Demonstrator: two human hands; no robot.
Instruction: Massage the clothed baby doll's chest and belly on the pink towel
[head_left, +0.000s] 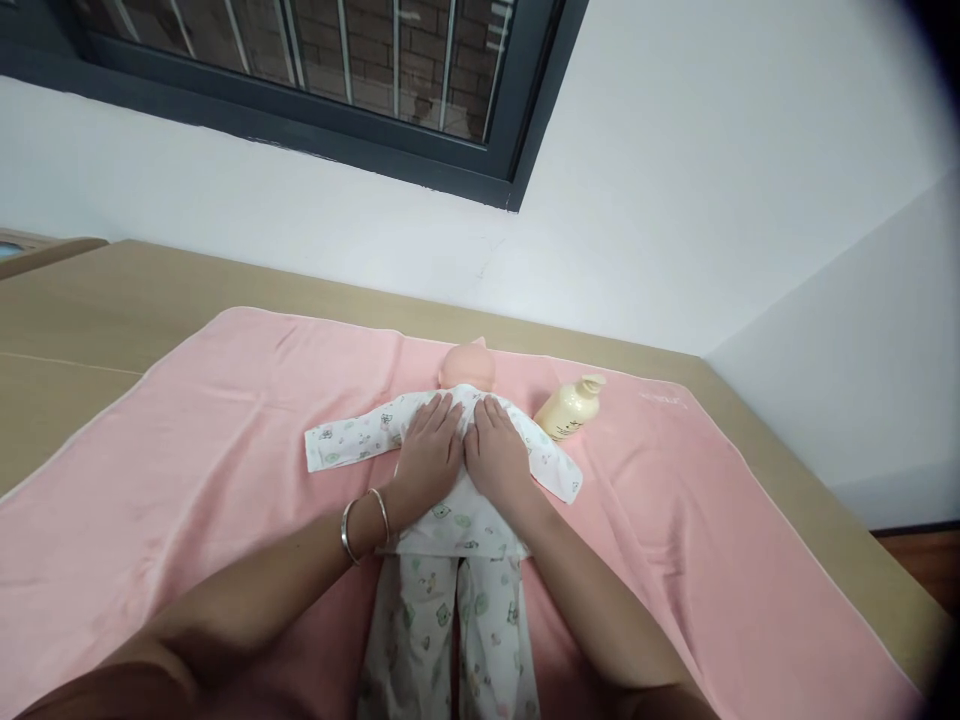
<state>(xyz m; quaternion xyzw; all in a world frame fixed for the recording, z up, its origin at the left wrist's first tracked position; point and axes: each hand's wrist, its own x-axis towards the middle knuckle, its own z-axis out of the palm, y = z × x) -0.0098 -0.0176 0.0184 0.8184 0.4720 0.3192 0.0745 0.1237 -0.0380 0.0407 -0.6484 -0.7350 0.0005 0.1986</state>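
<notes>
A baby doll (466, 369) lies stretched out, its smooth bald head toward the wall and no facial features showing. It wears a white long-sleeved top (465, 527) with a small print, and matching trousers (491, 620). Both sleeves spread outward. On the left part of the upper torso rests my left hand (429, 455), flat with fingers extended; two silver bangles circle that wrist. My right hand (496, 450) lies flat beside it on the right part, fingers pointing to the doll's head. A cream pump bottle (571, 408) lies tilted near the doll's right-hand sleeve.
Under the doll a pink blanket (247, 420) with some wrinkles covers much of a wooden surface (97, 310). A white wall (622, 220) rises behind it, with a dark-framed window (480, 170) above. Another wall meets it at the right.
</notes>
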